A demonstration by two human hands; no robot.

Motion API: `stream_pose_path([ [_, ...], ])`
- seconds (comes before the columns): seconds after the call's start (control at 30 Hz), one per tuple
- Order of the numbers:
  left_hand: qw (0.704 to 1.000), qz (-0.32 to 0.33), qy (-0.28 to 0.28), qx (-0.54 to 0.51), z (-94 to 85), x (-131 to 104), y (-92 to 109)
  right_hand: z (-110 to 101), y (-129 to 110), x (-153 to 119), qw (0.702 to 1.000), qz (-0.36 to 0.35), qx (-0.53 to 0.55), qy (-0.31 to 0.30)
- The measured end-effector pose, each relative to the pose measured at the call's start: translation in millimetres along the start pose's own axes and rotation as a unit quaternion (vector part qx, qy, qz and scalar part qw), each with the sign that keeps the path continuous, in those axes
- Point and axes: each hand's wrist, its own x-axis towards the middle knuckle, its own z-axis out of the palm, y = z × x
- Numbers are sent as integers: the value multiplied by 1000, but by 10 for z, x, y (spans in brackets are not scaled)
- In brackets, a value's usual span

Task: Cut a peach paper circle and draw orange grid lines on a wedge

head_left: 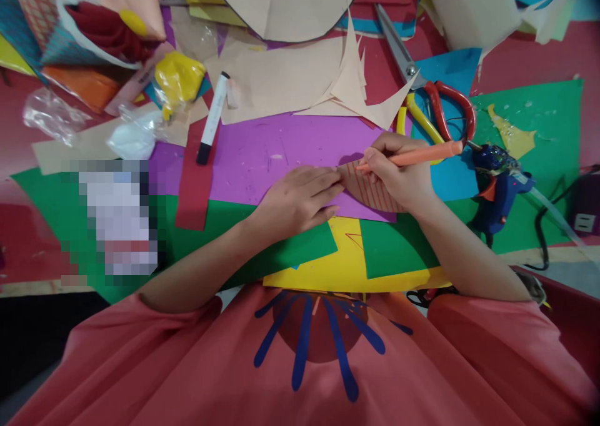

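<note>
My right hand is closed around an orange marker. Its tip is near a tan leaf-shaped paper piece marked with reddish-brown stripes. My right hand covers part of that piece. Palm down on the purple sheet, my left hand has its fingers stretched out, with the fingertips at the pointed left end of the striped piece. Green sheets and a yellow sheet lie beneath my wrists.
A capped black-and-white marker lies on a red strip. Scissors, yellow-handled pliers and a blue glue gun lie to the right. Tan paper offcuts and clay packets spread across the back. A blurred-out object is left.
</note>
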Motion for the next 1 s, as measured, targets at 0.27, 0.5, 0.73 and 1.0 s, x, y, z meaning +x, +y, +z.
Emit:
stream_pose_path([
  [0.27,999,-28,-11,-30,-7,-3,-37,46,61,10,998,-23,-45,-32],
  [0.5,999,-28,-6,-20,-19,19,-23,70,59,5,998,-9,-50,-21],
  [0.73,1000,-27,8,11,7,5,-23,65,28,2,998,13,-42,-55],
  [1.0,999,-42,-2,-14,12,0,-19,65,36,-1,999,-4,-34,-37],
])
